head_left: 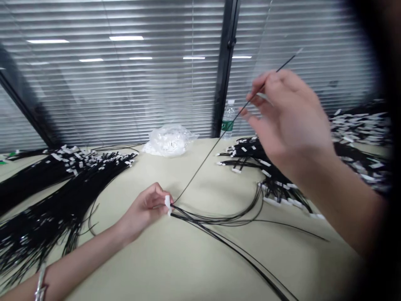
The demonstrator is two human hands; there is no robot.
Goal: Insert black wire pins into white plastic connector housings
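My left hand (153,202) pinches a small white connector (167,203) just above the table. Several thin black wires (216,220) run from the connector to the right and curve over the tabletop. One black wire (203,162) rises taut on a slant from the connector up to my right hand (288,113). The right thumb and forefinger are closed on that wire, high over the table, with the other fingers curled loosely. Past the fingers, the wire's end with a pale tip (299,52) sticks out. Where the wires enter the connector is too small to make out.
Bundles of black wires with white ends (90,179) lie at the left. More wire bundles with white connectors (275,175) lie at the right, partly behind my right arm. A clear plastic bag (171,140) and a water bottle (228,119) stand near the window blinds (125,83).
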